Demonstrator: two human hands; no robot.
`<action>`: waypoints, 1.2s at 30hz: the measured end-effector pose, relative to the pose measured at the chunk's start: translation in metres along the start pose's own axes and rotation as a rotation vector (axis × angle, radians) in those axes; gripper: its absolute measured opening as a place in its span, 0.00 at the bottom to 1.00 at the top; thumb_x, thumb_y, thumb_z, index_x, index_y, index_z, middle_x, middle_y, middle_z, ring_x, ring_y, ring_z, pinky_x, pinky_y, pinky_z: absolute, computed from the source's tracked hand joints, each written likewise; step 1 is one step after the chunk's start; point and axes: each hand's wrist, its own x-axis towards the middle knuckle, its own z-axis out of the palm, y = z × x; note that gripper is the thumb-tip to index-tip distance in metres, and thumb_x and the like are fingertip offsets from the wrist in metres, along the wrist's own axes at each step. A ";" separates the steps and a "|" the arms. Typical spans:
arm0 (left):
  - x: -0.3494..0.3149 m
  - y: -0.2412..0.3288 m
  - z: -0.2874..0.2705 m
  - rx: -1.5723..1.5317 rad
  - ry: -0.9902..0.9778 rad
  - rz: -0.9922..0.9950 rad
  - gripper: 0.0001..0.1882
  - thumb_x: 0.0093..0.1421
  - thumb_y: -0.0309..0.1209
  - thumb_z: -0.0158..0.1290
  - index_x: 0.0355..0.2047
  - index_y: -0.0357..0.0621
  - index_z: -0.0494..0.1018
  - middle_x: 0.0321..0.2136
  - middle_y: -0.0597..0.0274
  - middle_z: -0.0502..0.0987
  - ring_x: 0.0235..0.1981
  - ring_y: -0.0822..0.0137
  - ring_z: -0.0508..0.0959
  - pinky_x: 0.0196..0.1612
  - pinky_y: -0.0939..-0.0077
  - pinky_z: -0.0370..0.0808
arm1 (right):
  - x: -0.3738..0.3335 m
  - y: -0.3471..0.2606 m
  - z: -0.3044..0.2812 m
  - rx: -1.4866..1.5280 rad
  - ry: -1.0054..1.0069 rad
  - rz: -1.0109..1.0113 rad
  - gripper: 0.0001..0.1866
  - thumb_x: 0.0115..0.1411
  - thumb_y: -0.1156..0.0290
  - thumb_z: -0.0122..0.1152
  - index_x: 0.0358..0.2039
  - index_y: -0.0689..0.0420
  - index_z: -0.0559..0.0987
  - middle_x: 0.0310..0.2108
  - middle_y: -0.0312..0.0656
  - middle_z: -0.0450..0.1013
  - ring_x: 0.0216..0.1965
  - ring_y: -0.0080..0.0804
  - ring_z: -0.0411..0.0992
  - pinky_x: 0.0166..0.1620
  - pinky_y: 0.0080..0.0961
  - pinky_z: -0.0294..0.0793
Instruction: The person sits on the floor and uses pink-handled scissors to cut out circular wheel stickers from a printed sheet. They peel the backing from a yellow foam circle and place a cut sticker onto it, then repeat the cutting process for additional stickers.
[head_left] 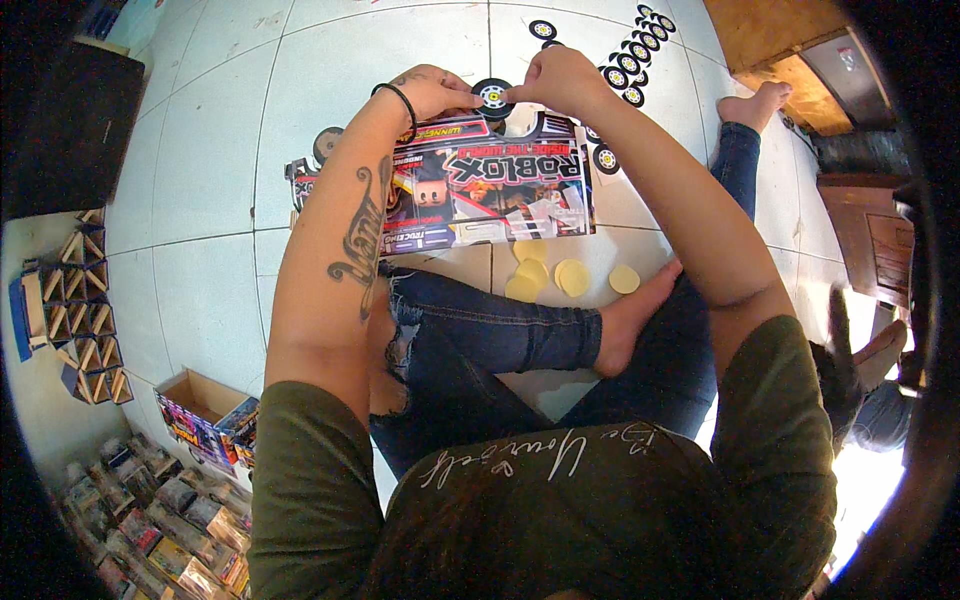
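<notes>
A toy truck body with a colourful printed side (490,190) lies on its side on the floor before my crossed legs. At its far edge stands a black toy wheel (493,97) with a white and yellow hub. My left hand (437,92) grips the wheel's left side, thumb against the tyre. From the other side, the fingers of my right hand (556,78) pinch the wheel's right edge. A grey disc-like wheel (328,143) shows at the truck's left end. Another wheel (605,159) sits by its right end. My left forearm hides part of the truck.
Rows of loose wheels (640,50) lie at the far right. Several pale yellow discs (572,278) are scattered near my foot. An open printed box (200,395) and many stacked pieces (160,520) stand at the near left. Wooden furniture (865,225) lines the right side.
</notes>
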 end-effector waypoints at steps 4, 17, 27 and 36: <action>0.000 -0.001 0.000 -0.078 -0.056 0.002 0.16 0.49 0.39 0.60 0.32 0.40 0.75 0.24 0.63 0.77 0.25 0.75 0.74 0.29 0.82 0.70 | -0.004 0.012 0.004 0.373 -0.201 -0.026 0.21 0.44 0.50 0.66 0.23 0.58 0.79 0.21 0.36 0.73 0.25 0.24 0.69 0.33 0.19 0.67; 0.015 0.026 0.020 0.462 0.074 0.217 0.36 0.41 0.60 0.58 0.35 0.37 0.72 0.27 0.50 0.76 0.30 0.63 0.76 0.34 0.75 0.71 | -0.031 0.041 0.003 0.863 0.063 0.112 0.25 0.58 0.47 0.45 0.39 0.55 0.77 0.36 0.38 0.74 0.38 0.25 0.69 0.41 0.25 0.65; 0.024 0.013 0.027 0.349 0.099 0.178 0.35 0.57 0.59 0.39 0.41 0.36 0.72 0.33 0.50 0.76 0.36 0.59 0.75 0.44 0.70 0.68 | -0.256 0.209 0.005 0.712 0.808 0.492 0.18 0.61 0.59 0.49 0.35 0.61 0.78 0.30 0.37 0.75 0.33 0.21 0.70 0.39 0.19 0.67; 0.013 0.033 0.036 0.687 0.338 0.155 0.31 0.61 0.53 0.34 0.45 0.36 0.67 0.43 0.42 0.71 0.46 0.49 0.70 0.49 0.61 0.66 | -0.385 0.310 0.119 -0.118 0.548 0.636 0.38 0.54 0.56 0.56 0.61 0.55 0.53 0.61 0.48 0.51 0.61 0.45 0.50 0.57 0.45 0.54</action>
